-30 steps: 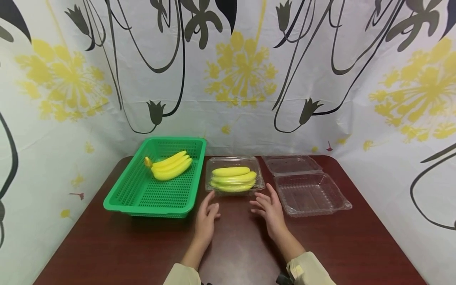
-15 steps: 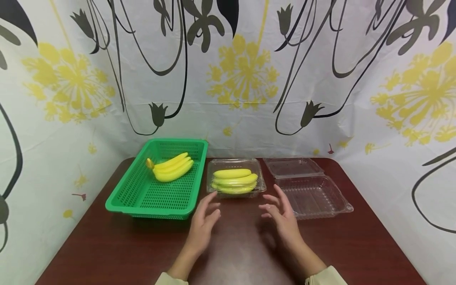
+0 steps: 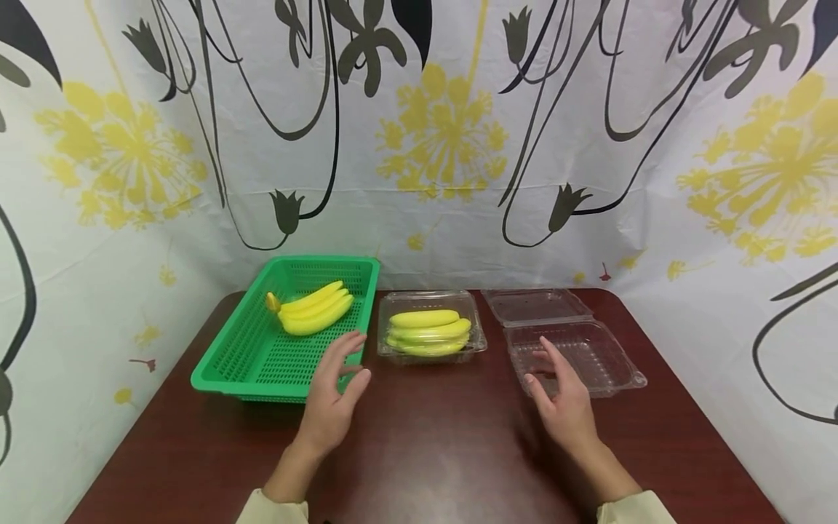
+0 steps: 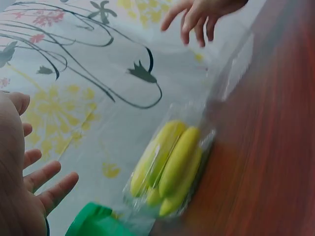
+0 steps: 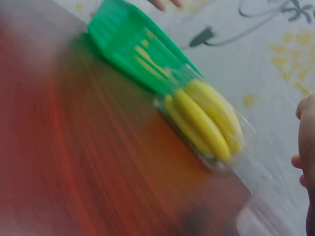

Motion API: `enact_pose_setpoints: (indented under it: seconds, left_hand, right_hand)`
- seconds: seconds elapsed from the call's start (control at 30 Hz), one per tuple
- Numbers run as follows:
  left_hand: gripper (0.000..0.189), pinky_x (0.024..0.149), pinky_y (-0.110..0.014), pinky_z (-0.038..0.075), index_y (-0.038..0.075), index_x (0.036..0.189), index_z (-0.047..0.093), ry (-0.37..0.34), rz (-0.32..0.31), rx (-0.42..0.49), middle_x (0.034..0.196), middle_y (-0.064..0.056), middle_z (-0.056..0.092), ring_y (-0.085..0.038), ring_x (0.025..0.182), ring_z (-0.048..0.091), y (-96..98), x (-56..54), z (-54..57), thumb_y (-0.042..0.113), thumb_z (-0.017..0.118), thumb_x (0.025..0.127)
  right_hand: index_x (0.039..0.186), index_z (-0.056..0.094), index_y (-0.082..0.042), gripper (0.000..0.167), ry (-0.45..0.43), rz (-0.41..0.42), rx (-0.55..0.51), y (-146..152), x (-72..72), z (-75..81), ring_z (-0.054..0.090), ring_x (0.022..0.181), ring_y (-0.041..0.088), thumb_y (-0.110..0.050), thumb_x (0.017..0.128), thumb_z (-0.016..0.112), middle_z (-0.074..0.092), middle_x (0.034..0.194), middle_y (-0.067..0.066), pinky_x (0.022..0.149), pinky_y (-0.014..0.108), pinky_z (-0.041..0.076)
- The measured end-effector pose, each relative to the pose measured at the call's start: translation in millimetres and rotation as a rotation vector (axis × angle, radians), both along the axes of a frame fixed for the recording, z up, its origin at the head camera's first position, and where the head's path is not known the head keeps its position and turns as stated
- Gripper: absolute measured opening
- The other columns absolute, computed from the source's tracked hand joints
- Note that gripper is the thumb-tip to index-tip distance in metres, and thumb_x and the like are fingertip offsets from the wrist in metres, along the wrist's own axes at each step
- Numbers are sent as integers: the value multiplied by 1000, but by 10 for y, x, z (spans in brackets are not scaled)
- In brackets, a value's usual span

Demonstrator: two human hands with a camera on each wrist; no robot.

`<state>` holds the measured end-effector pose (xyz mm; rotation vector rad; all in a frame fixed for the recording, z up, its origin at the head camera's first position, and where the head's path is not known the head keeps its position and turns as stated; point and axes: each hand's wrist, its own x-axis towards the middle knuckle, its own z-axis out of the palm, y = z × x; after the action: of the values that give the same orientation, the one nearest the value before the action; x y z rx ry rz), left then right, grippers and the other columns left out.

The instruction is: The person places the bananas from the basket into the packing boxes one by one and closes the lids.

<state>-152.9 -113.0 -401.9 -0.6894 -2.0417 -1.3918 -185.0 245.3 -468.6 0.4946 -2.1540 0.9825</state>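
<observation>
In the head view my left hand (image 3: pixel 330 400) hangs in front of the green basket (image 3: pixel 212 364), fingers parted and holding nothing. A bunch of bananas (image 3: pixel 317 309) lies inside that basket. My right hand (image 3: pixel 566 404) overlaps the near left corner of an empty clear plastic clamshell box (image 3: pixel 583 356), its lid laid back; this hand is bare too, fingers loosely bent. Between the hands, farther back, sits a closed clear clamshell box (image 3: pixel 428 298) with several bananas (image 3: pixel 428 331) in it. Both wrist views show this filled box, apart from either hand.
The dark red-brown table (image 3: pixel 425 451) carries everything. A patterned cloth (image 3: pixel 452 240) with flowers and vines hangs behind and along both sides. The basket's right rim stands close to the filled box, and the empty box is just to its right.
My hands have drawn apart, away from the front of the filled box: the left toward the basket, the right toward the empty box. Boxes, basket and bananas stay where they were.
</observation>
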Motion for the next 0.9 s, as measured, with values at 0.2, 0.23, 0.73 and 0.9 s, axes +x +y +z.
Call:
enact_pose_setpoints:
  seconds: [0.2, 0.23, 0.73, 0.9]
  left_hand:
    - [50, 80, -47, 54, 7, 137, 52, 8, 50, -117, 142, -12, 46, -31, 117, 53, -273, -235, -210, -3, 62, 89]
    - [50, 81, -45, 53, 9, 138, 53, 4, 61, -139, 143, -9, 46, -28, 118, 53, -311, -259, -227, -1, 62, 90]
    - [52, 98, -63, 33, 7, 140, 50, -73, 168, -323, 144, -19, 42, -38, 131, 39, -747, -497, -183, 13, 67, 91]
    - [57, 97, -65, 32, 3, 139, 50, -73, 192, -381, 144, -22, 40, -43, 129, 38, -924, -619, -174, 12, 71, 87]
  right_hand:
    - [142, 47, -3, 69, 48, -105, 103, 233, -74, -62, 62, 95, 32, -2, 78, 74, 63, 113, 18, 90, 27, 40]
    - [141, 48, -2, 68, 50, -119, 114, 271, -86, -68, 61, 97, 32, -4, 78, 73, 63, 113, 19, 90, 32, 40]
    - [138, 50, 1, 68, 75, -296, 128, 803, -194, -141, 47, 107, 50, -9, 75, 73, 54, 125, 27, 85, 61, 34]
    - [136, 50, 0, 66, 52, -351, 121, 953, -221, -147, 44, 107, 52, -12, 75, 73, 52, 124, 28, 80, 62, 32]
